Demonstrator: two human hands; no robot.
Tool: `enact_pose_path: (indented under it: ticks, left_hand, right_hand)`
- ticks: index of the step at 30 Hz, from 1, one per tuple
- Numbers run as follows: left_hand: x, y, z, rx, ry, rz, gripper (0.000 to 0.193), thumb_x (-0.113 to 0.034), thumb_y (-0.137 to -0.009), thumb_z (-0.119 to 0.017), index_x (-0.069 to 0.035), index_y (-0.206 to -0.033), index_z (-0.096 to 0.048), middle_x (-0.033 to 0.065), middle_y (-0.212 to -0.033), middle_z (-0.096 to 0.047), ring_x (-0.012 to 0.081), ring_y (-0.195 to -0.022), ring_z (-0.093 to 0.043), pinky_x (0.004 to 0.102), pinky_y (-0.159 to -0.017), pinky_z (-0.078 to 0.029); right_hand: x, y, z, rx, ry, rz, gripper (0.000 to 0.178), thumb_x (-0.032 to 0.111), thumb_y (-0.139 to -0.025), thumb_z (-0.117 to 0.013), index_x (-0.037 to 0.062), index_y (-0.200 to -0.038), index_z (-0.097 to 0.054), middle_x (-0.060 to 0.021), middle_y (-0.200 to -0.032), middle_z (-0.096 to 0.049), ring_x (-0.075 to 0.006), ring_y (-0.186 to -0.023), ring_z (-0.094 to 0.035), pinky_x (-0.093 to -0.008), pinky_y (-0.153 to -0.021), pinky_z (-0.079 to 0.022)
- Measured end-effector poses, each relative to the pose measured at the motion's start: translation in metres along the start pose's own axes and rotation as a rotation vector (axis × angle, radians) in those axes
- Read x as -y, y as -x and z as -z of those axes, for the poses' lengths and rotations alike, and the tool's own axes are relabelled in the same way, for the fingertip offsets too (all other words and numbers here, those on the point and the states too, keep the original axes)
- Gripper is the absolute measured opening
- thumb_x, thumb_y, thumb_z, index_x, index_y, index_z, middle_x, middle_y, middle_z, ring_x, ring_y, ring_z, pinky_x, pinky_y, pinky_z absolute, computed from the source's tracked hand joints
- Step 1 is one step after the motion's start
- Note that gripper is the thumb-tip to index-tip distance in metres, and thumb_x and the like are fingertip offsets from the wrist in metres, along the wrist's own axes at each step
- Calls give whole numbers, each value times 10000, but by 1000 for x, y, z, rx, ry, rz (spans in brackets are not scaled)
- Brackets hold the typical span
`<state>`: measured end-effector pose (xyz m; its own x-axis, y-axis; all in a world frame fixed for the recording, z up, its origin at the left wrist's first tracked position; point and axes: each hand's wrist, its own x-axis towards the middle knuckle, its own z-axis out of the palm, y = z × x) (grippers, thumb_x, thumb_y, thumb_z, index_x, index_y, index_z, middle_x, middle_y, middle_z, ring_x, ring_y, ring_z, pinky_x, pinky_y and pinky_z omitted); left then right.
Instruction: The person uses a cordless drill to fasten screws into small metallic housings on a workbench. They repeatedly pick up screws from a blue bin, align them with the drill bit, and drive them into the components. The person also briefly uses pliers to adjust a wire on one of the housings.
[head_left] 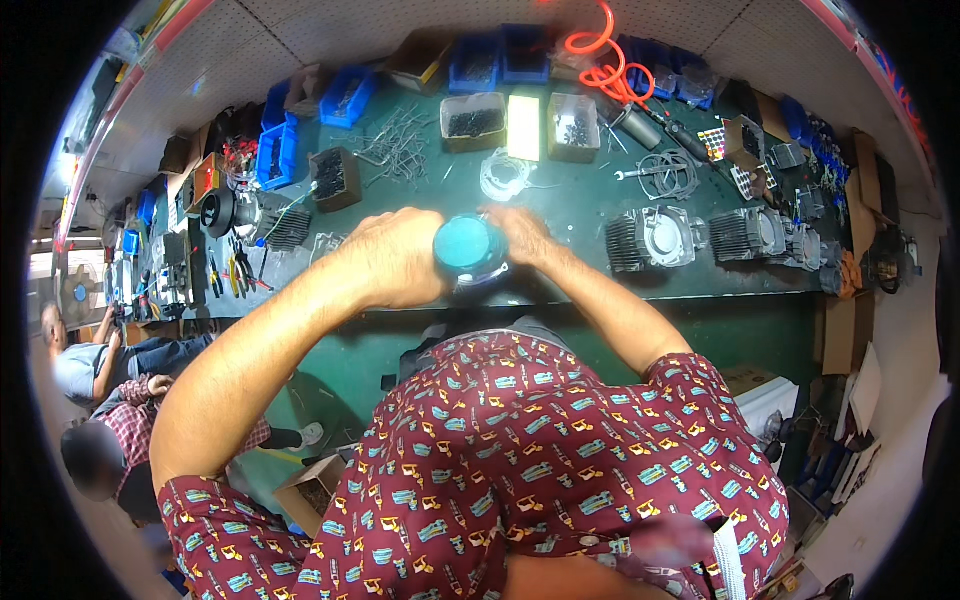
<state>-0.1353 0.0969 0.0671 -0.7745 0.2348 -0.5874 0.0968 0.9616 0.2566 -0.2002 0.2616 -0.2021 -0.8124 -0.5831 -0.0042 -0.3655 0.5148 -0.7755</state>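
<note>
Between my hands, at the front edge of the green bench, is a round teal-topped thing (468, 241) with a darker body below; its kind does not show. My left hand (402, 256) is closed against its left side, knuckles up. On its far right side, my right hand (518, 236) is slightly blurred, its fingertips hidden behind the teal top. A coil of pale wire (504, 174) lies just beyond my hands. To the right, a finned metal engine cylinder (655, 240) rests on the bench.
More finned cylinders (748, 234) stand farther right. Pliers (240, 268) and another finned engine part (270, 218) lie left. Boxes of dark small parts (474, 120), blue bins (276, 156) and an orange coiled hose (622, 80) line the back. Two people (80, 365) are at far left.
</note>
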Motion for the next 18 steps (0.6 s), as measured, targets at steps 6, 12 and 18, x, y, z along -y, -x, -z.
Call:
enact_pose_path:
  ticks: [6,12,18]
  left_hand:
    - [-2,-10,-3,30,-59,31,311,-239,-783,-742,-68,-1040,-705,198,-992,-727,377,-978,-693,451,-884,-564]
    - [-1,-5,-7,-15,14,54,329,-241,-788,-730,-59,-1059,-695,203,-1017,-721,382,-997,-688,455,-900,-561]
    - [-6,0,-6,22,-39,66,324,-228,-778,-736,-57,-1051,-701,203,-979,-725,385,-973,-693,452,-879,-566]
  right_hand:
    - [-5,-4,-2,55,16,-34,416,308,-1002,-396,91,-1252,-648,-230,-1116,-700,-432,-1060,-657,-542,-946,-504]
    - [4,-1,1,58,36,-31,397,309,-1014,-402,102,-1249,-645,-210,-1120,-705,-420,-1065,-660,-551,-950,-501]
    - [4,-1,3,82,24,-57,388,304,-1013,-411,100,-1250,-642,-213,-1128,-700,-418,-1074,-657,-546,-954,-497]
